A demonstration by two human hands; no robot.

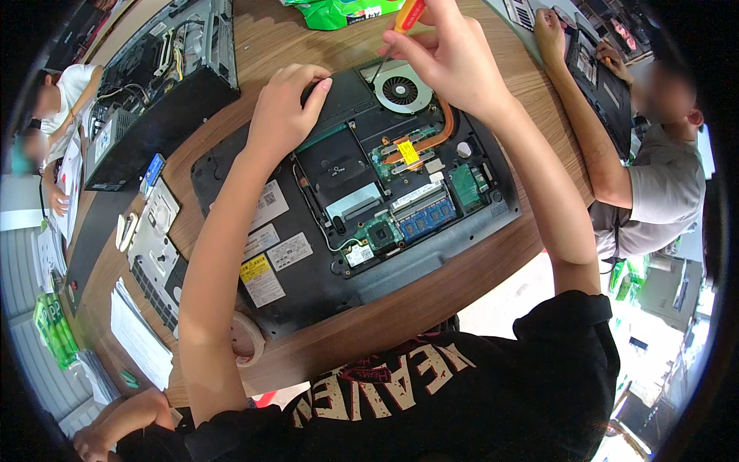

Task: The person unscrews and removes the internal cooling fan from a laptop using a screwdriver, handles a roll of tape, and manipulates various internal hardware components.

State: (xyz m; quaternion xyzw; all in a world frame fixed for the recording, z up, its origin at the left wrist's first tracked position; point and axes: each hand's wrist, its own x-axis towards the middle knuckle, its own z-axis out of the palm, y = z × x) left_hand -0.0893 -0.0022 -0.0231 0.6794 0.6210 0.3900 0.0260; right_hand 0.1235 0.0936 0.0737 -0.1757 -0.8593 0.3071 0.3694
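An opened black laptop base (322, 237) lies upside down on the table, its inner parts bare. My right hand (460, 65) is closed on a screwdriver (410, 15) with an orange and yellow handle. Its thin shaft slants down to the laptop's far edge, beside the round cooling fan (402, 91). My left hand (285, 114) grips the far edge of the laptop, fingers curled over it and thumb on the underside. A copper heat pipe (440, 137) with a yellow label, a blue memory module (427, 219) and a green board (466, 186) show inside.
An open computer case (165, 77) stands at the far left. Left of the laptop lie a silver metal plate (158, 219), papers (141, 331) and a tape roll (248, 340). A green package (339, 14) is at the back. On the right, a person handles another laptop (596, 85).
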